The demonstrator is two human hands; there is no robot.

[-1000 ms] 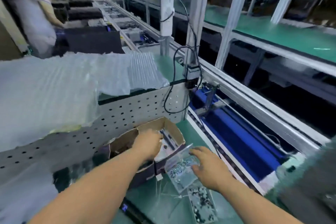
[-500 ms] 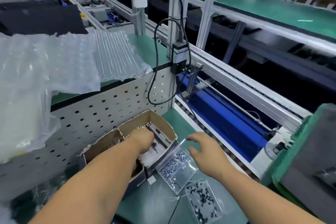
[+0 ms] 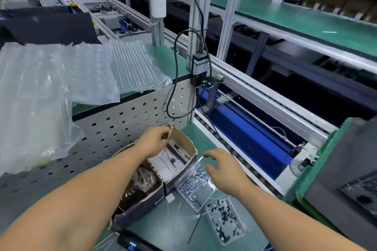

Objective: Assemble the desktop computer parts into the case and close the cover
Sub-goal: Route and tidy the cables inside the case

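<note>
Since the earlier frame the left hand (image 3: pixel 154 142) had lifted out of the box (image 3: pixel 184 142) with a thin pale strip — probably a cable tie — pinched in its fingers, while the right hand (image 3: pixel 225 171) had pulled back from the clear tray (image 3: pixel 195 186), fingers spread and loosely bent, holding nothing.

By size: crinkled, ribbed air-cushion wrap (image 3: pixel 61 75) covered the far-left shelf; the grey metal case (image 3: pixel 346 179) sat at the right edge, its cover apparently not yet on, though little of it showed. Assembly seemed early to midway — fasteners were being gathered, fitting and closing remained.

The cardboard box was rough and torn-edged, divided in two compartments. Beside it, the flat clear tray held small shiny silver screws; a nearer tray (image 3: pixel 225 219) held small dark ones.
</note>
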